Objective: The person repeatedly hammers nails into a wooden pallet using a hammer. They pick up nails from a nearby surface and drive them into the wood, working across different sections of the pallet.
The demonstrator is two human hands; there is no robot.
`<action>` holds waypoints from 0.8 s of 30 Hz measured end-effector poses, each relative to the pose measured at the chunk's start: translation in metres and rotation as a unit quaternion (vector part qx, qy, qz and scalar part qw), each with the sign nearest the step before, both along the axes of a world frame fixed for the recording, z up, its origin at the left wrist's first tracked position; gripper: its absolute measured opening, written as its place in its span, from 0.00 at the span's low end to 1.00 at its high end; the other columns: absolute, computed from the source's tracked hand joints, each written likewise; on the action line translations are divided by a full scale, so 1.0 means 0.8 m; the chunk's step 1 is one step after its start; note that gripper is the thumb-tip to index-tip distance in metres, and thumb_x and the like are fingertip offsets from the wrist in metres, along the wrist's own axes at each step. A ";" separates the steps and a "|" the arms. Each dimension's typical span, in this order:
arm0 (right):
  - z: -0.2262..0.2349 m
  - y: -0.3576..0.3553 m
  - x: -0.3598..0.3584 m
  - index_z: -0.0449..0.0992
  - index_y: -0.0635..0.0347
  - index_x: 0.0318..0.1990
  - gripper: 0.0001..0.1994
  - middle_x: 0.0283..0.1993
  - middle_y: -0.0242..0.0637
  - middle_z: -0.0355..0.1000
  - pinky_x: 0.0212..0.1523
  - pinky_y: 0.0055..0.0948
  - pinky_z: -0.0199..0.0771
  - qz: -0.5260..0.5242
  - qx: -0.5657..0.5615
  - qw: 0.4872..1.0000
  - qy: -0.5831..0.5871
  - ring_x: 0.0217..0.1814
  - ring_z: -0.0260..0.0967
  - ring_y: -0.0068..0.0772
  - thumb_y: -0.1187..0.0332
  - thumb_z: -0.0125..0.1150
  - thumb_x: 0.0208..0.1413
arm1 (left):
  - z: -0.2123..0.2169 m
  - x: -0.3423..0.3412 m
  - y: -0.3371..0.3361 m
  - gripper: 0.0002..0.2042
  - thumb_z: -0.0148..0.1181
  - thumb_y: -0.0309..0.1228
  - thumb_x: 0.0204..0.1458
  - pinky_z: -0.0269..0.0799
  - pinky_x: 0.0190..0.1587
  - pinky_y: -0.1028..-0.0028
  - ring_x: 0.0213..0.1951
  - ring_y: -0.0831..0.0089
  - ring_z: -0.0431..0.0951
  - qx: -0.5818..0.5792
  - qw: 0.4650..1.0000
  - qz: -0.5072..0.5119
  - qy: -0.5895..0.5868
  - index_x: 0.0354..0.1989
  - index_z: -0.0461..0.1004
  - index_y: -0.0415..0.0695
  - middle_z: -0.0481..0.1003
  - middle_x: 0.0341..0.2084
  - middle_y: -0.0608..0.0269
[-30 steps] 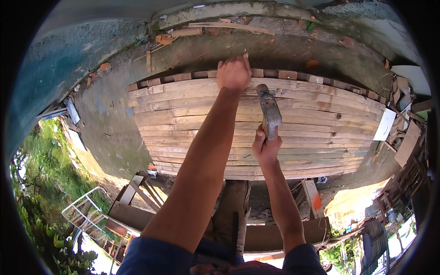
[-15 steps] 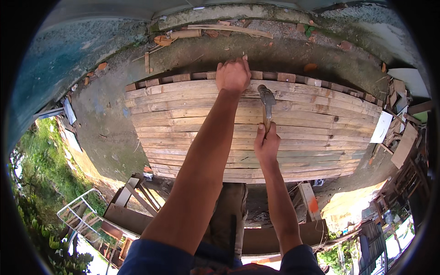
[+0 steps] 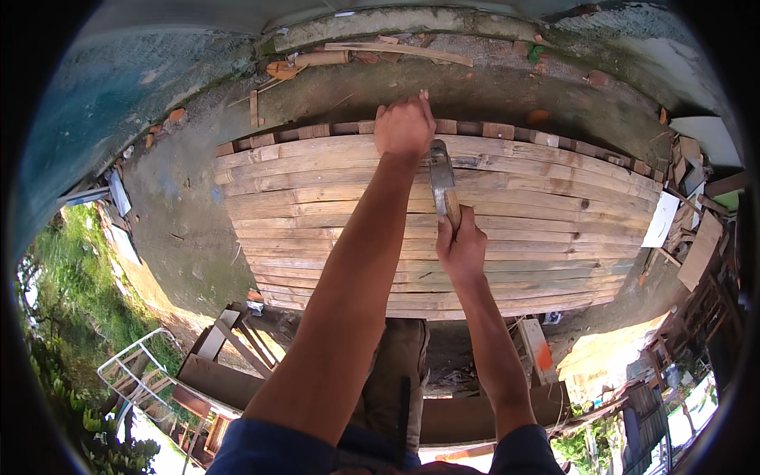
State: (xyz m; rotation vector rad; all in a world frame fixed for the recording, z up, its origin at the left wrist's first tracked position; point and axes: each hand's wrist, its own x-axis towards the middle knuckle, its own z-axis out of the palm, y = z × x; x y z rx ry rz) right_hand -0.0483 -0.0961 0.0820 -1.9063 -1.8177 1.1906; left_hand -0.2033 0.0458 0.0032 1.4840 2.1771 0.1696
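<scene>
The bamboo panel (image 3: 522, 214), made of long pale strips laid side by side, lies crosswise in front of the person. The left hand (image 3: 404, 127) is at the middle of the panel's far edge, its fingers bent down over that edge; the fingertips are mostly hidden, so I cannot tell whether they pinch anything or just press there. The right hand (image 3: 463, 244) is above the middle of the panel, wrapped firmly around the wooden handle of a hammer (image 3: 442, 180). The hammer's metal head is over the far part of the panel, just to the right of the left wrist; whether it touches the strips I cannot tell. Short wooden blocks (image 3: 497, 131) line the panel's far edge in a row. A white sheet (image 3: 659, 220) sits at the panel's right end, with a heap of scrap wood (image 3: 701, 245) farther right of it. Beyond the panel's far edge, a bamboo tube (image 3: 322, 58) and a long thin stick (image 3: 419, 52) lie on the ground. On the panel's near side, a board with an orange mark (image 3: 540, 352) is toward the right, and a white metal frame (image 3: 142, 372) is well to the left.
</scene>
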 end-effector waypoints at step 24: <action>0.071 -0.083 -0.009 0.68 0.65 0.50 0.15 0.26 0.51 0.74 0.29 0.45 0.75 -0.143 -0.068 0.981 0.112 0.28 0.77 0.55 0.62 0.58 0.65 | -0.002 -0.014 -0.015 0.26 0.40 0.45 0.68 0.67 0.54 0.51 0.45 0.48 0.79 0.067 0.997 0.011 0.029 0.35 0.83 0.40 0.82 0.35 0.45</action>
